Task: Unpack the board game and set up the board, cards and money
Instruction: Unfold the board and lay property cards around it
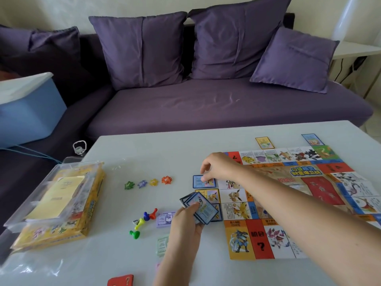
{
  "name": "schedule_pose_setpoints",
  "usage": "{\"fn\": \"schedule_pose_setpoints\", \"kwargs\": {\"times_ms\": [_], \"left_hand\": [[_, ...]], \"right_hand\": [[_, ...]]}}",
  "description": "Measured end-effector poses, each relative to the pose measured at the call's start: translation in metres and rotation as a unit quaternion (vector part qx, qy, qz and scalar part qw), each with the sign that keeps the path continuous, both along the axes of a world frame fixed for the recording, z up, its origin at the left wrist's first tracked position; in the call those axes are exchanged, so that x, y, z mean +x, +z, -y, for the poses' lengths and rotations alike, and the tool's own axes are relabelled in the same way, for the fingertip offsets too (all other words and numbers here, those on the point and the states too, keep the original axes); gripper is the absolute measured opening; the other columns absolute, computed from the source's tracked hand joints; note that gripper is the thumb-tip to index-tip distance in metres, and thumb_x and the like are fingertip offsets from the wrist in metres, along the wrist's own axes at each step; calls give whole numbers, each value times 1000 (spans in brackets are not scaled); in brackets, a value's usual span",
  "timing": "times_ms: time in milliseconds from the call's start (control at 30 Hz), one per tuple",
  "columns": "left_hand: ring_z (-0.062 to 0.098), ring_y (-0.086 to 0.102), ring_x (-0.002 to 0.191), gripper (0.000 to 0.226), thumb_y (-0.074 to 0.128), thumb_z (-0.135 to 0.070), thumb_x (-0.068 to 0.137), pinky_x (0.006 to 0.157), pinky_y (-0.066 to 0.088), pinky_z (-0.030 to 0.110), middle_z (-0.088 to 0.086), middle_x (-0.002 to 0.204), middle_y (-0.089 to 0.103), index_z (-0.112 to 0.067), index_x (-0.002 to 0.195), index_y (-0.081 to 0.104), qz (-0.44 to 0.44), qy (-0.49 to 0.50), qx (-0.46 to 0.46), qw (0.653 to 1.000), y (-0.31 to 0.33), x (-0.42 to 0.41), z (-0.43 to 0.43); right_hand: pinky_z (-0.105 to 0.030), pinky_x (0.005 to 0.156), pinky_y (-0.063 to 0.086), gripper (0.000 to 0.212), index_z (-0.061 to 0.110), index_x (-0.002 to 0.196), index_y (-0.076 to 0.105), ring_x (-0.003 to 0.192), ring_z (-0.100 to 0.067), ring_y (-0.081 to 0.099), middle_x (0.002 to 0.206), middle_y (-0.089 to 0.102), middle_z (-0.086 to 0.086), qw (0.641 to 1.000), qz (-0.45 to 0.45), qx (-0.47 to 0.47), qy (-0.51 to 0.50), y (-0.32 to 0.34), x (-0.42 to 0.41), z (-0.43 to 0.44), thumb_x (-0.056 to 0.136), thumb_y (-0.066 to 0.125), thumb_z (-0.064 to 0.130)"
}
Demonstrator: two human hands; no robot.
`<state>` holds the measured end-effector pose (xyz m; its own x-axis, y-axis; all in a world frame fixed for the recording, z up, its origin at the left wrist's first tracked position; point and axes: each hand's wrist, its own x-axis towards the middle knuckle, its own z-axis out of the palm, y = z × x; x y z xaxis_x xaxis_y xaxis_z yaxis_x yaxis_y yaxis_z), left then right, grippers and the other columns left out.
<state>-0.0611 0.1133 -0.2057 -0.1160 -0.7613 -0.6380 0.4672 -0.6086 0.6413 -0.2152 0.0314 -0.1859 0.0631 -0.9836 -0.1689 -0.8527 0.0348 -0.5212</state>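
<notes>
L hand (185, 221) curls round fanned stack of thin blue-edged paper cards (203, 207), near-centre of white table (144, 153). R hand (218, 166) fingertips pinch single blue-bordered card (199, 181) at colourful paper board (288, 182)'s left edge. Cards prob. light, bendy, slick; grip by edges.

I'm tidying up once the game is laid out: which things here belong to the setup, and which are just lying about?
Job: board, card fan in the left hand, blue-edged card at the right hand, money stacks, pawns, star tokens, game box.
Lying about: blue storage bin, purple cushions, clear wrapping.
</notes>
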Motion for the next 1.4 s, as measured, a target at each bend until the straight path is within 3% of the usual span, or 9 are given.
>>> {"fn": "schedule_pose_setpoints", "kwargs": {"times_ms": [300, 567, 833, 967, 1033, 1167, 1300, 1400], "left_hand": [[28, 61, 80, 9, 50, 6, 92, 73, 51, 41, 18, 88, 62, -2, 88, 53, 11, 6, 2, 1000, 1, 0, -4], [28, 60, 78, 11, 49, 7, 92, 71, 51, 40, 17, 86, 62, -2, 86, 53, 9, 14, 4, 1000, 3, -1, -5], [28, 61, 79, 9, 50, 6, 92, 68, 53, 38, 17, 87, 62, -2, 89, 52, 9, 11, 1, 1000, 4, -1, -6], [28, 61, 79, 9, 50, 6, 92, 68, 53, 38, 18, 87, 62, -2, 88, 53, 7, 9, 3, 1000, 6, -1, -7], [27, 61, 78, 10, 50, 6, 91, 67, 53, 37, 17, 86, 62, -2, 88, 53, 8, 7, 2, 1000, 7, -1, -8], [27, 61, 80, 8, 50, 6, 92, 67, 50, 35, 18, 89, 62, -1, 88, 53, -6, 7, -15, 1000, 11, 1, -11], [29, 62, 85, 6, 51, 3, 92, 72, 52, 37, 18, 91, 64, 0, 92, 57, -5, -17, -66, 998, 16, 2, -14], [25, 67, 79, 6, 55, 1, 90, 72, 55, 38, 15, 86, 69, 0, 95, 59, 20, -47, -123, 991, 18, 3, -16]], "right_hand": [[-29, 77, 48, 21, 16, 97, 70, 93, -16, 62, 101, 65, 0, 1000, -1, 6, 14, -1, 0, -4, 78, 78, 21], [-22, 69, 45, 22, 13, 98, 71, 92, -15, 63, 100, 67, 0, 1000, 3, 8, 11, -1, -1, -7, 79, 77, 20], [-32, 79, 52, 21, 13, 96, 71, 90, -16, 65, 97, 69, 0, 1000, 2, 3, 17, -4, 0, -7, 77, 78, 20], [-31, 79, 53, 21, 13, 96, 71, 90, -15, 65, 97, 69, 0, 1000, 1, 8, 21, -3, 1, -8, 78, 78, 20], [-24, 73, 50, 20, 13, 96, 71, 88, -12, 64, 97, 69, 2, 1000, 6, -2, 17, -2, 1, -10, 78, 77, 20], [-6, 58, 36, 9, 11, 91, 72, 71, 3, 56, 90, 69, 6, 994, 58, -89, -16, 14, 1, -17, 85, 70, 17], [-12, 67, 42, 8, 14, 89, 72, 74, 3, 58, 83, 66, 14, 981, 125, -135, -64, 40, -7, -30, 87, 67, 20], [-15, 68, 46, 12, 13, 93, 72, 70, -1, 62, 84, 69, 8, 976, 172, -105, -77, 53, -15, -52, 90, 65, 22]]}}
